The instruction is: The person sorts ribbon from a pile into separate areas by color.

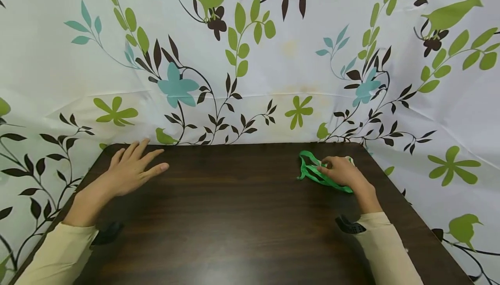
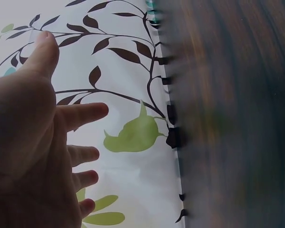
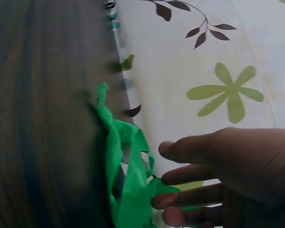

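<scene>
A flat green strap (image 1: 318, 176), looped and folded like a lanyard, lies on the dark table near its far right corner. My right hand (image 1: 341, 170) is over the strap, fingers bent slightly down toward it. From the right wrist, the thumb (image 3: 180, 147) stands apart from the fingers, and the fingertips are right beside the green loops (image 3: 126, 175). Some of the strap passes behind these fingers. Over the table's far left corner, my left hand (image 1: 133, 167) is raised with its fingers spread. Nothing is in its palm (image 2: 28, 128) in the left wrist view.
The brown wood-grain table (image 1: 234, 215) reaches back to a white cloth (image 1: 289, 72) printed with leaves, flowers and birds. This cloth hangs behind the table and along both sides. Dark wrist devices (image 1: 350, 225) sit at both sleeve cuffs.
</scene>
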`<state>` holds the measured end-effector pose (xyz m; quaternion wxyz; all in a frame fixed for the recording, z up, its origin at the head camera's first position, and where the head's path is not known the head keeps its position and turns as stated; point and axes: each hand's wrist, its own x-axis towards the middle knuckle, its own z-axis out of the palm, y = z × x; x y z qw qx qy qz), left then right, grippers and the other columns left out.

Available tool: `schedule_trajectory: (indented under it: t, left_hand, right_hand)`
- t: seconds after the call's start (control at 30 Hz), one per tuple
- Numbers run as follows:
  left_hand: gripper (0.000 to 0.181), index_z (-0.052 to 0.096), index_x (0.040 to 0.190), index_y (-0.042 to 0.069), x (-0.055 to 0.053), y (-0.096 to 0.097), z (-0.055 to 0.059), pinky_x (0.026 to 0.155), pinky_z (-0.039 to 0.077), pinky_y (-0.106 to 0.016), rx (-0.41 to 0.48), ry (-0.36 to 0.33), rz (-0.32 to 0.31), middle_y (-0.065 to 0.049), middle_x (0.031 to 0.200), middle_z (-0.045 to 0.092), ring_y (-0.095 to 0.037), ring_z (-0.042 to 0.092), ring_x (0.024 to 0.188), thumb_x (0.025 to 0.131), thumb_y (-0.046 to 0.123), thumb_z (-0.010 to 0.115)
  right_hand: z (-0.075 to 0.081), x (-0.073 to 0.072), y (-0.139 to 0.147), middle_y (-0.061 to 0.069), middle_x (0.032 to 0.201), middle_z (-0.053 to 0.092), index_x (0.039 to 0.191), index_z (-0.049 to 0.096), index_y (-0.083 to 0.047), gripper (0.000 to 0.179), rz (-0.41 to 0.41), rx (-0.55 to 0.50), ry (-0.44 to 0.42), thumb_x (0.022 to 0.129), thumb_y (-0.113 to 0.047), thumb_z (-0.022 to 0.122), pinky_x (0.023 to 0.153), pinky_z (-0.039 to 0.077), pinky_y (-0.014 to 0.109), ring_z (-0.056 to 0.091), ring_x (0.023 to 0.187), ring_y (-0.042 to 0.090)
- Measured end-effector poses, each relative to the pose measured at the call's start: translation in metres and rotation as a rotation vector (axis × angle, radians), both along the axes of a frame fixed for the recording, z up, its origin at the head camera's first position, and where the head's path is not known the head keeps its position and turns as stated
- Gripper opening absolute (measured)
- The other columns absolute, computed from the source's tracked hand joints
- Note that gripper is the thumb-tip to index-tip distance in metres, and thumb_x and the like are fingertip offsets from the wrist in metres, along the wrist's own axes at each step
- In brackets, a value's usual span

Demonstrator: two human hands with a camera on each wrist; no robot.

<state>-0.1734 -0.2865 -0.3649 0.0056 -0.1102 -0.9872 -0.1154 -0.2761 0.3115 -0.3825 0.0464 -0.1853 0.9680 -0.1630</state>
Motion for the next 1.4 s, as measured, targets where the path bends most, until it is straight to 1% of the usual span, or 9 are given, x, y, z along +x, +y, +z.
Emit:
schedule_trajectory:
  t: [0.17, 0.33, 0.47, 0.6, 0.73, 0.87, 0.97, 1.17, 1.4]
  left_hand:
    - [0.076, 0.042, 0.154, 0.007, 0.0, 0.007, -0.003, 0.107, 0.003, -0.072, 0.021, -0.015, -0.003, -0.031, 0.163, 0.007, -0.055, 0.005, 0.146, 0.103, 0.064, 0.042]
    - [0.076, 0.042, 0.153, 0.007, 0.001, 0.011, -0.004, 0.106, 0.004, -0.073, 0.028, -0.023, -0.007, -0.032, 0.162, 0.009, -0.055, 0.006, 0.146, 0.103, 0.064, 0.042]
    - [0.077, 0.043, 0.153, 0.007, 0.001, 0.012, -0.004, 0.106, 0.005, -0.073, 0.024, -0.025, -0.01, -0.032, 0.162, 0.01, -0.054, 0.006, 0.146, 0.103, 0.065, 0.041]
    - [0.076, 0.046, 0.151, 0.006, 0.001, 0.012, -0.006, 0.106, 0.006, -0.073, 0.032, -0.013, -0.015, -0.032, 0.162, 0.012, -0.055, 0.008, 0.145, 0.103, 0.064, 0.043]
    - [0.075, 0.048, 0.149, 0.005, 0.001, 0.013, -0.006, 0.105, 0.007, -0.074, 0.036, -0.005, -0.028, -0.032, 0.16, 0.015, -0.055, 0.01, 0.144, 0.103, 0.063, 0.044]
    - [0.075, 0.047, 0.15, 0.005, 0.002, 0.014, -0.004, 0.106, 0.006, -0.073, 0.028, -0.028, -0.037, -0.03, 0.161, 0.015, -0.054, 0.01, 0.145, 0.103, 0.064, 0.042]
    - [0.074, 0.048, 0.151, 0.006, 0.003, 0.016, -0.003, 0.106, 0.006, -0.073, 0.023, -0.044, -0.042, -0.03, 0.161, 0.015, -0.054, 0.011, 0.145, 0.103, 0.063, 0.042]
    - [0.073, 0.05, 0.15, 0.008, 0.004, 0.018, -0.004, 0.105, 0.007, -0.074, 0.013, -0.054, -0.044, -0.031, 0.161, 0.018, -0.055, 0.012, 0.144, 0.103, 0.064, 0.042]
    - [0.072, 0.051, 0.148, 0.009, 0.006, 0.02, -0.003, 0.104, 0.009, -0.075, 0.013, -0.062, -0.047, -0.031, 0.159, 0.023, -0.055, 0.015, 0.144, 0.102, 0.064, 0.044]
  right_hand:
    - [-0.007, 0.001, 0.002, 0.019, 0.099, 0.068, 0.121, 0.064, 0.012, 0.037, -0.004, -0.002, 0.0, 0.101, -0.02, 0.066, 0.076, 0.052, 0.054, 0.065, 0.09, 0.037]
    - [-0.011, 0.0, 0.002, 0.017, 0.095, 0.067, 0.113, 0.067, 0.009, 0.032, 0.007, -0.003, -0.038, 0.097, -0.019, 0.071, 0.073, 0.052, 0.052, 0.065, 0.085, 0.034]
    - [-0.014, 0.0, 0.0, 0.017, 0.097, 0.068, 0.106, 0.068, 0.006, 0.025, 0.003, 0.019, -0.047, 0.094, -0.015, 0.075, 0.074, 0.053, 0.052, 0.066, 0.087, 0.035]
    - [-0.014, 0.001, -0.002, 0.019, 0.1, 0.069, 0.105, 0.07, 0.006, 0.02, -0.003, 0.023, -0.039, 0.093, -0.01, 0.075, 0.077, 0.053, 0.054, 0.066, 0.092, 0.038]
    - [-0.007, 0.005, -0.006, 0.017, 0.099, 0.07, 0.104, 0.071, 0.005, 0.018, 0.002, 0.005, -0.032, 0.093, -0.009, 0.075, 0.078, 0.053, 0.054, 0.066, 0.093, 0.038]
    - [0.004, 0.011, -0.009, 0.012, 0.096, 0.069, 0.101, 0.072, 0.001, 0.014, 0.005, -0.007, -0.035, 0.093, -0.01, 0.075, 0.074, 0.053, 0.052, 0.066, 0.087, 0.033]
    - [0.012, 0.015, -0.01, 0.009, 0.097, 0.07, 0.104, 0.073, -0.001, 0.014, -0.014, 0.003, -0.036, 0.095, -0.013, 0.073, 0.072, 0.053, 0.052, 0.066, 0.085, 0.03]
    - [0.026, 0.024, -0.014, 0.014, 0.103, 0.071, 0.115, 0.073, 0.0, 0.023, -0.057, 0.051, 0.014, 0.098, -0.014, 0.07, 0.072, 0.052, 0.057, 0.067, 0.089, 0.034]
    - [0.044, 0.032, -0.022, 0.01, 0.1, 0.072, 0.112, 0.074, -0.003, 0.02, -0.046, 0.017, 0.048, 0.098, -0.017, 0.07, 0.067, 0.052, 0.052, 0.067, 0.087, 0.031]
